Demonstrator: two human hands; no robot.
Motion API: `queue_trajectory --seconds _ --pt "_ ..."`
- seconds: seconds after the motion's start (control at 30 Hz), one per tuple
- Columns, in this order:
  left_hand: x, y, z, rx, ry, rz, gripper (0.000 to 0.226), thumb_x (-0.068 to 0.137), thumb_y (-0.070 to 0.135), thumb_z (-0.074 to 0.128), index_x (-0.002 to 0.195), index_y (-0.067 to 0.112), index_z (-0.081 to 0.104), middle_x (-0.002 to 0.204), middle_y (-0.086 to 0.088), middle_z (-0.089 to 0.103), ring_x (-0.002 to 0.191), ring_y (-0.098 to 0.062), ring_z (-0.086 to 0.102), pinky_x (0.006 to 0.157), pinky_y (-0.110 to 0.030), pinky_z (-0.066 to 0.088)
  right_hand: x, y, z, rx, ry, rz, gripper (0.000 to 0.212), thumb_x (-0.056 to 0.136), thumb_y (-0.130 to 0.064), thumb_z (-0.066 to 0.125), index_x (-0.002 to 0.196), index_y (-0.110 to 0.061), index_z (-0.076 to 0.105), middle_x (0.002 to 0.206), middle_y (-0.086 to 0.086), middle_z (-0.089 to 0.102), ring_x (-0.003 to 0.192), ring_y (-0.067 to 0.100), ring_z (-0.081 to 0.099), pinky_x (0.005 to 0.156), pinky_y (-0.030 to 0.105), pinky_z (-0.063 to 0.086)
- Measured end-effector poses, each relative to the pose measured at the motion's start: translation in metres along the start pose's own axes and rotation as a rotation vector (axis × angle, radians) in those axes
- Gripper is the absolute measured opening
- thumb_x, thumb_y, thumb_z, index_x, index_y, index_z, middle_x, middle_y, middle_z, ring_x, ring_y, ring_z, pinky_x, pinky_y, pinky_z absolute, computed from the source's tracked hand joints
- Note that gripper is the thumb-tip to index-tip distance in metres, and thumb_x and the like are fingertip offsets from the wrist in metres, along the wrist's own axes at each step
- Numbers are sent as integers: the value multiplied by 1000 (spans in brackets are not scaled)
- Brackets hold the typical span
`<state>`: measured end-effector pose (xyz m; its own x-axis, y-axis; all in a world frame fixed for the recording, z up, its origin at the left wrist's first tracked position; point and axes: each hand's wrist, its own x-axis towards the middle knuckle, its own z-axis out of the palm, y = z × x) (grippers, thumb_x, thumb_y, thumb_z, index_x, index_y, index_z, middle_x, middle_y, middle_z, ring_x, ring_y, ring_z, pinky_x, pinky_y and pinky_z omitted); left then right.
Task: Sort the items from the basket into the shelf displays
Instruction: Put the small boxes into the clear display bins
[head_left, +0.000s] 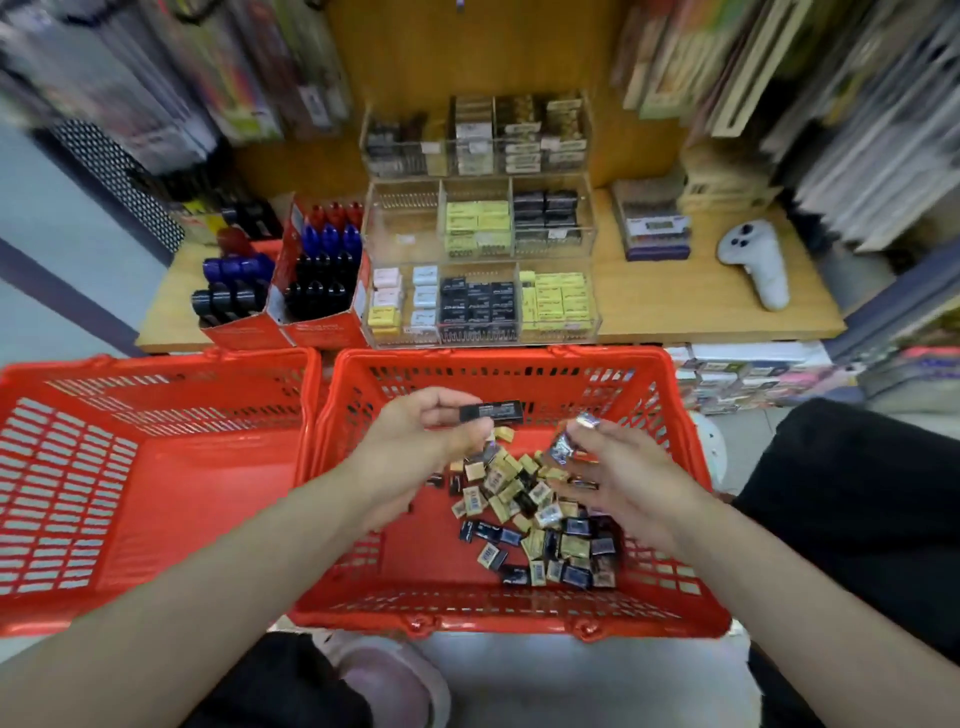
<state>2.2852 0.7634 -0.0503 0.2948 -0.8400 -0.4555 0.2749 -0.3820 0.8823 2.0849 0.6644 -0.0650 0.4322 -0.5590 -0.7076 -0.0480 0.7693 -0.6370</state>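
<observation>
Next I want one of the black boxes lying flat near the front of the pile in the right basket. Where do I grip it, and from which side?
Take a black box at the pile's near-left edge, from above, pinching its two long edges. It seems to lie flat on the bare floor of the right basket, with room on its left. Both the left hand and right hand already hold items.

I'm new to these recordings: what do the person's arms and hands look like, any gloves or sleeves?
Both forearms are bare up to the frame edge: no sleeves, gloves, watch or rings visible. The left hand and right hand are uncovered. Dark clothing shows lower down.
</observation>
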Motion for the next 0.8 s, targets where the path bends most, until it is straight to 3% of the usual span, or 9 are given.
queue_trajectory --seconds 0.07,0.17,0.23,0.37,0.43,0.5,0.57,0.7,0.8 --pt "-10 19 4 -45 -20 47 28 80 5 78 105 12 69 103 -6 73 90 -19 73 79 -23 57 -17 -22 5 36 -147 6 20 94 -14 62 110 -2 59 113 17 69 103 34 69 76 38 60" --pt "-16 36 17 154 -46 326 24 77 -3 78 86 17 72 95 0 74 90 -17 71 81 -25 56 -40 -44 15 -8 -277 3 33 91 -14 63 120 1 60 113 20 70 105 37 69 80 35 60" --pt "-13 46 28 225 -93 480 23 75 -7 78 79 14 71 91 2 73 91 -18 69 81 -28 57 -51 -53 21 50 -314 8 31 92 -12 61 121 1 61 114 22 70 105 36 69 82 35 59" --pt "-7 62 32 306 -135 618 12 74 -3 80 77 6 72 95 -3 73 97 -21 69 84 -30 57 -62 -69 23 86 -275 -95 26 90 -3 63 115 0 67 111 19 71 104 30 70 82 32 59" --pt "-8 66 31 283 -182 594 17 71 8 84 85 9 75 99 -3 73 100 -20 69 86 -29 57 -62 -74 24 -12 -236 -170 25 90 2 62 114 -1 67 109 18 72 104 27 70 84 30 59" --pt "-9 69 32 196 -194 489 35 67 15 84 100 14 72 107 -1 74 105 -18 69 87 -29 57 -61 -80 24 -137 -218 -233 26 91 4 59 115 -2 66 110 16 72 105 24 70 88 30 57" --pt "-8 71 34 151 -172 395 41 70 20 82 109 19 69 112 5 73 104 -15 70 84 -23 56 -61 -88 26 -238 -225 -278 27 92 4 59 117 -3 65 111 12 73 105 22 70 89 30 57" --pt "-5 74 36 169 -166 295 26 78 20 77 104 17 73 101 -3 75 92 -18 73 78 -21 56 -58 -101 31 -440 -260 -326 31 92 0 61 122 -6 64 111 9 73 105 22 70 92 31 56" --pt "-4 77 34 198 -130 258 28 74 24 78 101 20 74 91 -3 75 82 -21 74 75 -22 57 -54 -102 36 -431 -242 -328 41 92 -3 62 132 -8 53 109 11 73 102 23 71 91 31 56"
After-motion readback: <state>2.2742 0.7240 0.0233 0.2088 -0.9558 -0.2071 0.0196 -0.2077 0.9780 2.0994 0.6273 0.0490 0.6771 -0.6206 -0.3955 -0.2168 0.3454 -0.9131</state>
